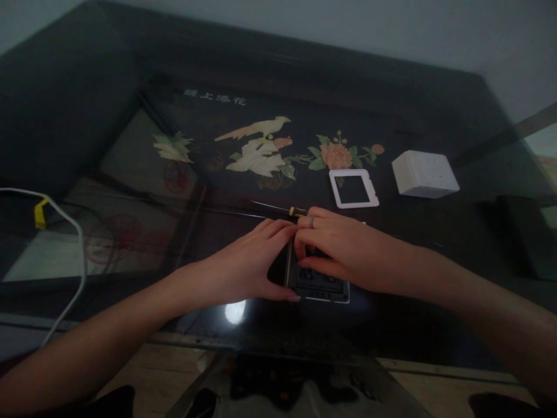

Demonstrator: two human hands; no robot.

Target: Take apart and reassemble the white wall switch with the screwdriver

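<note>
A flat, dark square plate with a pale rim (319, 285), like the back of a wall switch or socket, lies on the table near its front edge. Thumb and fingers of my left hand (265, 261) grip its left side. Over the plate's upper part, my right hand (337, 241) has its fingers curled in a pinch; what they hold is hidden. Just beyond my right hand lies a screwdriver (297, 212) with a yellow-and-black handle, its thin shaft pointing left. A white square frame (369, 187) rests farther back.
A white box (424, 174) stands at the back right. Near the right edge is a dark block-shaped object (524, 235). On the left, a white cable (82, 249) with a yellow tag (40, 214) crosses the glossy black table (391, 331), which bears a bird-and-flower picture.
</note>
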